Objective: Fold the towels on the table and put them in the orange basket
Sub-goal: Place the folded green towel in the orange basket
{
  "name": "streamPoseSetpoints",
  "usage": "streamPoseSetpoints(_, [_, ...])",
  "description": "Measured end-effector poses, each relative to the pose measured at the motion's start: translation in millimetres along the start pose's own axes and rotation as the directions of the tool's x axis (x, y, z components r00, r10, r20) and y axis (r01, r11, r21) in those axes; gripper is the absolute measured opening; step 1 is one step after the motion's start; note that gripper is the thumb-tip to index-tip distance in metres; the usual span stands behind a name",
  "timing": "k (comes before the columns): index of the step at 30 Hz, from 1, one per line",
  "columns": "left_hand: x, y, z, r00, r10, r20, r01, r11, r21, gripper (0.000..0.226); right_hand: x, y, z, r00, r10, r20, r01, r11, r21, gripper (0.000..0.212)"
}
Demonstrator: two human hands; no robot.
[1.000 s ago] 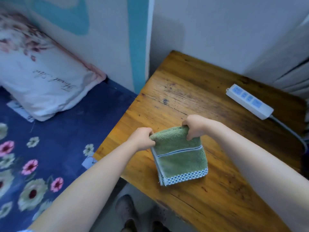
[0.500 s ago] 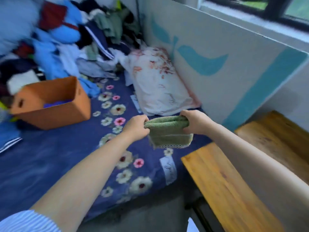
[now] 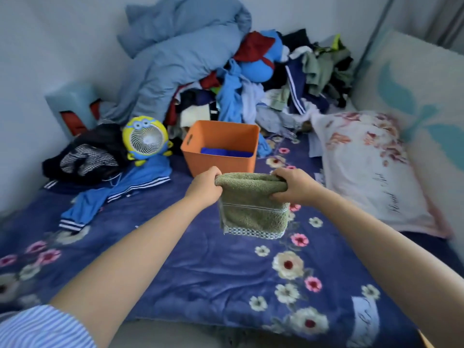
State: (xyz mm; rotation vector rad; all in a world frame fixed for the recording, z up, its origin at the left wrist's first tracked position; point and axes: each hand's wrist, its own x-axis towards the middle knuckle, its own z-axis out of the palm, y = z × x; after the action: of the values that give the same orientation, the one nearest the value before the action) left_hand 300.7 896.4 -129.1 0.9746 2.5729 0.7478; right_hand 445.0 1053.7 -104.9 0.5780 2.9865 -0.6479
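Carried off table, out over bed; towel (image 3: 252, 204) now hangs folded between both hands, basket (image 3: 221, 146) just beyond the grip and facing it. Left hand (image 3: 204, 187) clamped on one top corner, right hand (image 3: 295, 188) on the other, fingers curled round the folded edge. Fold done for this one; drop into basket left (something blue already lies inside). Table out of view, so remaining towels unknown. Script writing on pillow (image 3: 371, 167) right of grip, not legible.
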Motion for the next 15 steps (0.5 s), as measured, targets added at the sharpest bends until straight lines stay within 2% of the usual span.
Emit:
streamPoseSetpoints(6, [48, -33, -29, 0.990, -0.091, -0.111, 0.084, 0.994, -0.070, 0.021, 79, -22, 7, 0.999, -0.029, -0.025, 0.032, 0.991, 0.128, 0.043])
streamPoseSetpoints(8, [72, -39, -37, 0.988, -0.093, -0.123, 0.080, 0.991, -0.103, 0.014, 106, -23, 6, 0.999, -0.017, -0.039, 0.024, 0.983, 0.180, 0.045])
streamPoseSetpoints(12, [129, -50, -47, 0.985, -0.119, -0.124, 0.091, 0.973, -0.213, 0.012, 162, -11, 7, 0.987, 0.100, -0.125, -0.054, 0.942, 0.331, 0.056])
streamPoseSetpoints(15, [185, -52, -51, 0.975, -0.161, -0.155, 0.116, 0.957, -0.268, 0.020, 212, 2, 4, 0.952, 0.273, -0.141, -0.174, 0.858, 0.484, 0.059])
